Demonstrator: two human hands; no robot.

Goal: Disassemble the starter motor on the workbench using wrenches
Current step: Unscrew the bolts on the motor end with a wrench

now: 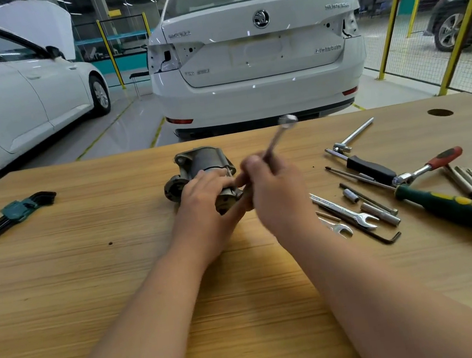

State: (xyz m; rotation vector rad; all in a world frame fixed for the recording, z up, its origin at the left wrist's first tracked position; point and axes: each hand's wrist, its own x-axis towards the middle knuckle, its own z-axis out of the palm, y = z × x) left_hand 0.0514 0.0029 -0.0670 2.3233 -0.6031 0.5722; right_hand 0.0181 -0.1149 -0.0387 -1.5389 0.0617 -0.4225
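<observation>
The grey starter motor (195, 166) lies on its side in the middle of the wooden workbench (90, 279). My left hand (203, 193) grips the motor body from the near side. My right hand (273, 185) is curled round the shaft of a slim metal wrench (278, 135), blurred by motion. The wrench's upper end sticks up and away past the bench's far edge; its lower end sits at the motor's near end cap, hidden by my fingers.
A set of hex keys in a green holder (14, 214) lies at the left. At the right lie open-end spanners (342, 214), a red-handled ratchet (430, 166), a green and yellow screwdriver (456, 209), sockets and loose hex keys. White cars stand beyond the bench.
</observation>
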